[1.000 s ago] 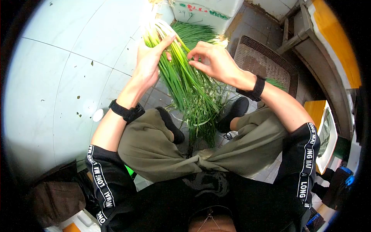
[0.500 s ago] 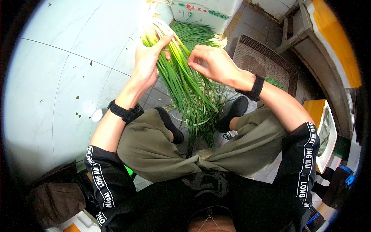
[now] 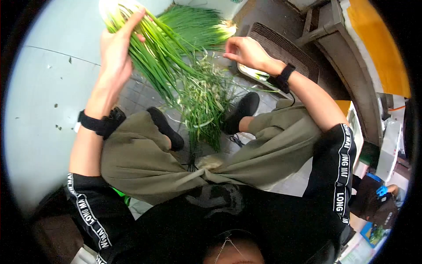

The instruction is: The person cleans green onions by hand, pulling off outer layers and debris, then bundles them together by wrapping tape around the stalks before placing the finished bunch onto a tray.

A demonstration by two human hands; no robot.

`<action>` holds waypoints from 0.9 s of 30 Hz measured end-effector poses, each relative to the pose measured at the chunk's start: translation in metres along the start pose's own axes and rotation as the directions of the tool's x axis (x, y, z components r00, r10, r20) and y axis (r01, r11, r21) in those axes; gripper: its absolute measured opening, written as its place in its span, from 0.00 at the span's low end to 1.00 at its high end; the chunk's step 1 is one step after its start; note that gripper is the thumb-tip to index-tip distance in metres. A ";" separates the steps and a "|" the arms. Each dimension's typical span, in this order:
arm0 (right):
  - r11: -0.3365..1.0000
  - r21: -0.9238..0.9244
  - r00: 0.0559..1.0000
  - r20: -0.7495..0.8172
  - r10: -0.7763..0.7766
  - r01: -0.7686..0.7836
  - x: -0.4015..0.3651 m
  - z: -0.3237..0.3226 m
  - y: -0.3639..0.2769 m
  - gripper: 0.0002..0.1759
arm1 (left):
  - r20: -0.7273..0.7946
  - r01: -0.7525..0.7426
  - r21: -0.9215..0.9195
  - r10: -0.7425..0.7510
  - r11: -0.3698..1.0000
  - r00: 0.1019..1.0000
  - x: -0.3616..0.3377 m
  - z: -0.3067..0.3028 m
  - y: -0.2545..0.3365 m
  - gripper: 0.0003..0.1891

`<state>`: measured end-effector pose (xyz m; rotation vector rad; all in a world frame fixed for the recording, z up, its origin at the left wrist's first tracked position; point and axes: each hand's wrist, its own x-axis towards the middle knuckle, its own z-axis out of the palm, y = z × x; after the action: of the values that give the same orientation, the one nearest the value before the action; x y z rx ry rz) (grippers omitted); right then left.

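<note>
My left hand [image 3: 118, 50] is wrapped round a bunch of green onions [image 3: 154, 53] near its pale root end, and the leaves hang down to the right. My right hand [image 3: 246, 53] is raised to the right of the bunch, apart from it, with its fingers curled towards the thumb; whether a thin strand is between them is too small to tell. Below the hands, a heap of loose trimmed leaves [image 3: 204, 97] lies on the floor between my shoes. Behind, another pile of green onions [image 3: 191, 24] lies with its roots to the right.
A brown woven tray [image 3: 281, 48] is on the floor at the right, beside a metal-legged table [image 3: 323, 28]. Pale panelling [image 3: 48, 88] fills the left side. At the lower right, a person with a blue glove [image 3: 381, 191] is partly visible.
The view has shifted. My right hand has moved away from the bunch to the right, and the gap between my hands is wider. My left hand still holds the bunch.
</note>
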<state>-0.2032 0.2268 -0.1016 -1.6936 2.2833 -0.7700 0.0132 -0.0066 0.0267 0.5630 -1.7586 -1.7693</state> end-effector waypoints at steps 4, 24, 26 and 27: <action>0.952 -0.271 0.951 0.231 0.206 -0.141 -0.018 0.038 0.064 0.14 | -0.055 -0.009 0.030 0.011 0.999 0.998 0.000 -0.009 -0.002 0.13; 0.995 -0.021 0.929 0.357 0.100 -0.099 0.045 0.021 0.037 0.19 | -0.002 0.102 0.173 -0.103 0.980 0.995 -0.019 -0.055 0.016 0.12; 0.985 0.166 0.996 0.059 -0.065 0.054 0.060 -0.001 -0.015 0.27 | 0.028 0.292 0.067 -0.294 0.954 0.955 -0.011 -0.043 0.023 0.07; 0.985 0.158 0.995 0.054 -0.080 0.070 0.062 -0.018 -0.048 0.27 | 0.068 0.245 0.023 -0.246 0.969 0.967 -0.011 -0.036 0.025 0.06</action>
<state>-0.1912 0.1641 -0.0524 -1.7155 2.0723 -0.8759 0.0478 -0.0254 0.0490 0.7615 -1.8152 -1.9664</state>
